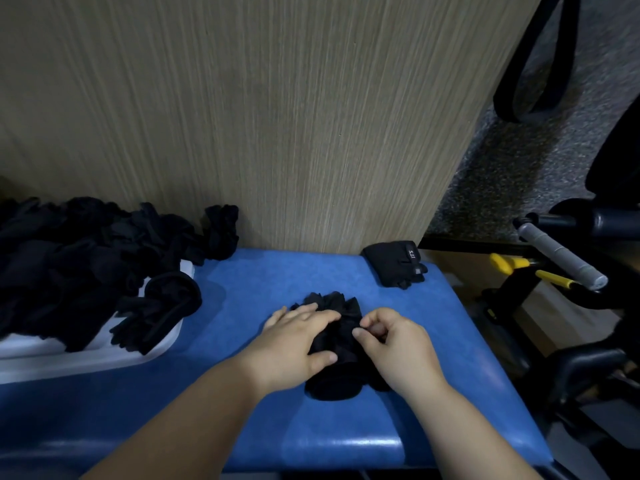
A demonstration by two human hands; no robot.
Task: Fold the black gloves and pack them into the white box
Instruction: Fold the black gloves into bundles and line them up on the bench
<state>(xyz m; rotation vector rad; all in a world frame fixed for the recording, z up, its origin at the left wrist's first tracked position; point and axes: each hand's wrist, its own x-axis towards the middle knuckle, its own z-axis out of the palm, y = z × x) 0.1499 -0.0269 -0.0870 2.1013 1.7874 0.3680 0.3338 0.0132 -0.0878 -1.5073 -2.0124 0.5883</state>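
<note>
A person's two bare forearms reach over the near edge of a blue padded bench. Both hands work on a black glove lying at the middle of the bench. The left hand lies flat on the glove, fingers fairly straight and pressing down, thumb spread across the fabric. The right hand has its fingers curled and pinches a fold of the glove between thumb and fingertips. The glove's long axis runs from the bench's near edge toward its far edge, with the rounded cuff end nearest the person and the bunched finger end pointing away.

On the bench's left side sits the white box, heaped with a pile of black gloves; one loose glove spills over its rim. At the bench's far right corner rests a folded glove carrying short white lettering and a small white tag, both too small to read with certainty. A further bundle of black fabric lies at the bench's far edge, against the upright wood-grain panel that closes off the bench behind.

Off the bench's right side stand black equipment with a grey-wrapped handle and yellow-gripped parts, above speckled grey flooring.
</note>
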